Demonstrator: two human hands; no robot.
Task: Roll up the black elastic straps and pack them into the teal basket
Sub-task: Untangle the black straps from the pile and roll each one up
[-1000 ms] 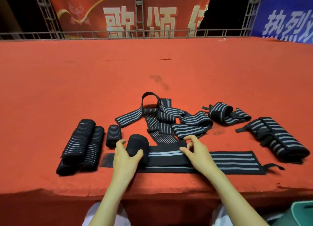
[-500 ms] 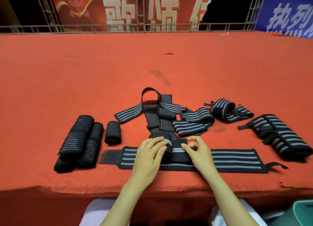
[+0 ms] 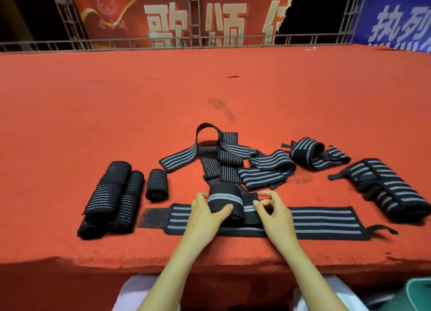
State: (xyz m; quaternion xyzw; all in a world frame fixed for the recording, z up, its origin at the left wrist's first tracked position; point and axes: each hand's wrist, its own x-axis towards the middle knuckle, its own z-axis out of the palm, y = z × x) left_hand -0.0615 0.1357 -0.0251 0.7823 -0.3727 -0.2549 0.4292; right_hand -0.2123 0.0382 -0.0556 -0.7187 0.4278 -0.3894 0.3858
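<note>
1. Gripping the half-rolled strap (image 3: pixel 224 202), the left hand (image 3: pixel 205 217) curls round its left end, thumb across the front.
2. The right hand (image 3: pixel 276 217) pinches the roll's right edge between thumb and forefinger.
3. The roll rests on a flat striped strap (image 3: pixel 321 220) along the red table's (image 3: pixel 116 112) near edge.
4. Finished rolls (image 3: pixel 112 194) lie to the left.
5. The teal basket's (image 3: pixel 419 294) corner shows at bottom right.

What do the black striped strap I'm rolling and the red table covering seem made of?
Black striped strap: likely woven elastic fabric, matte; it curls softly into a roll. Red table covering: probably felt or thin carpet, matte, fuzzy, ragged front edge.
</note>
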